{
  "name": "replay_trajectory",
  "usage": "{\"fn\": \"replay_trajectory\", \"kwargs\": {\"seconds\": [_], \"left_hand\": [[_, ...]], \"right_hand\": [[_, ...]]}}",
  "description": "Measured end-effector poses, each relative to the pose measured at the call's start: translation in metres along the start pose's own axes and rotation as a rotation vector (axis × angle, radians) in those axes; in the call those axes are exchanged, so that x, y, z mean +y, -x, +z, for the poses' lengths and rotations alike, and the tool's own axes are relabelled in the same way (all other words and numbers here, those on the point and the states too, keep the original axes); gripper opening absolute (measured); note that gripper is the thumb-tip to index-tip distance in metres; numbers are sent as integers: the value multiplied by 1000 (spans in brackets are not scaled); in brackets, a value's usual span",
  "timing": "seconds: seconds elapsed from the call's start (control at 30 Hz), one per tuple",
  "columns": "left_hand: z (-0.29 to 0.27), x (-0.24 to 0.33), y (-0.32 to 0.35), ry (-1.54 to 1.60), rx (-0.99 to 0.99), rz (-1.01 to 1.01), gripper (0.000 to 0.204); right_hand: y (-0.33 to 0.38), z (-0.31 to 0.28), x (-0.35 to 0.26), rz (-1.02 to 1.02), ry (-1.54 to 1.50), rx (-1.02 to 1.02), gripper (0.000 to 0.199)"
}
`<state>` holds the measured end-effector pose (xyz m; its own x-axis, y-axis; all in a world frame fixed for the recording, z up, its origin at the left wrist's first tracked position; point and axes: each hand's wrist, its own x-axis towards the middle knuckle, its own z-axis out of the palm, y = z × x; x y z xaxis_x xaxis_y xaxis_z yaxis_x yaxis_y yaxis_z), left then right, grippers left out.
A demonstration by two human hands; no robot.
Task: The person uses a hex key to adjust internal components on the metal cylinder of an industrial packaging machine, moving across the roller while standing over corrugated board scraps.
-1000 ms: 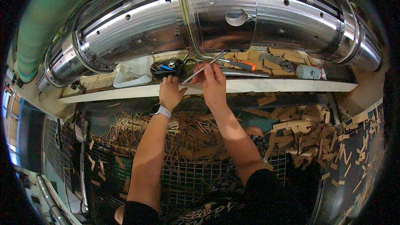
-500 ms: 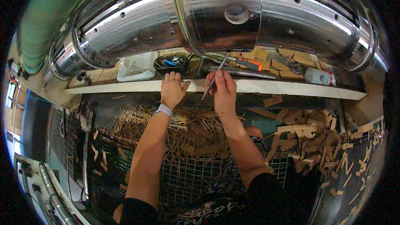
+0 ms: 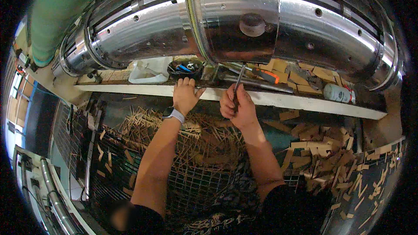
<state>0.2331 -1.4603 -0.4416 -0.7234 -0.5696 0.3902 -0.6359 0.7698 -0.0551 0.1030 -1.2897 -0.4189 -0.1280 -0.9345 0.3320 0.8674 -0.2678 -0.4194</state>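
My right hand [image 3: 240,108] is closed round a slim metal rod [image 3: 240,75], which points up at a slant. Its upper end meets or overlaps the lower edge of a large shiny metal cylinder [image 3: 235,39]; I cannot tell if they touch. The rod's lower part is hidden in my fist. My left hand [image 3: 186,98], with a watch on its wrist, lies with outstretched fingers on the white-edged beam [image 3: 148,89]. Just beyond those fingers sits a black tray [image 3: 175,74] of small tools and parts. A tool with an orange and grey handle [image 3: 266,76] lies beyond my right hand.
On the ledge stand a white plastic tub [image 3: 150,70], loose cardboard pieces [image 3: 300,78] and a whitish bottle [image 3: 337,92] on its side. Below, cardboard strips [image 3: 187,135] and offcuts [image 3: 322,148] cover parts of a wire grid [image 3: 196,182]. A green roller [image 3: 52,21] is at the upper left.
My right hand has lowered slightly and closed further round the rod, whose lower end has gone out of sight. The left hand stays on the beam. The whole view has shifted slightly.
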Motion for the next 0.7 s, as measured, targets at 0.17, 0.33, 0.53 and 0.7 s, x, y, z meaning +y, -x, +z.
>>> {"fn": "replay_trajectory", "kwargs": {"seconds": [0.17,0.33,0.53,0.7], "left_hand": [[6,5,-2,-82,52,11,40],[22,-2,0,10,-29,-49,41],[28,-4,-6,-74,-51,-51,38],[30,-1,2,-58,-58,-39,36]], "right_hand": [[-1,-6,-14,133,140,-86,46],[1,-3,-22,223,190,-89,49],[30,7,-128,559,768,296,42],[17,41,-166,377,1479,279,37]]}}
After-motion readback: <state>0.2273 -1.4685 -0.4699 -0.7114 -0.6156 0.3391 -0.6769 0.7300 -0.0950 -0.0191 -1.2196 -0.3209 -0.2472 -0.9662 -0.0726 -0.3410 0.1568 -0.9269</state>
